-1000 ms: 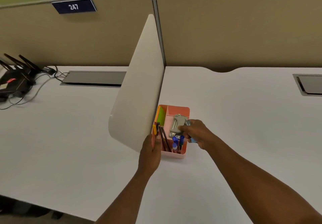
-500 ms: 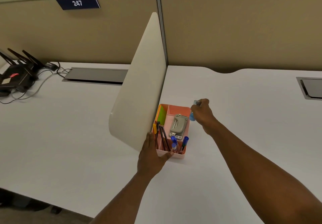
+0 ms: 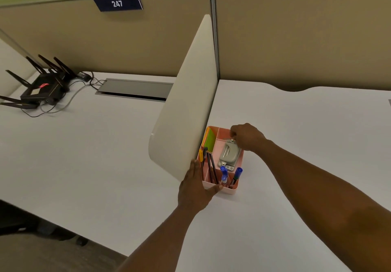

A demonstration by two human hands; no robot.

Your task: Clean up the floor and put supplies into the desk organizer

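A pink desk organizer stands on the white desk against a cream divider panel. It holds a grey hole punch, blue-capped markers, dark pencils and green and orange sticky notes. My left hand grips the organizer's near left corner, thumb along the front wall. My right hand hovers over the far compartment with fingers curled down, pinching a small item whose shiny tip alone shows.
A black router with antennas and cables sits at the far left. A grey cable hatch lies behind the divider. Beige partition walls close off the back. The desk's front edge drops to the floor at lower left.
My right hand lifted a small blue item from beside the hole punch, swung right past the organizer's far corner, then came back over the far compartment. My left hand shifted to the front corner.
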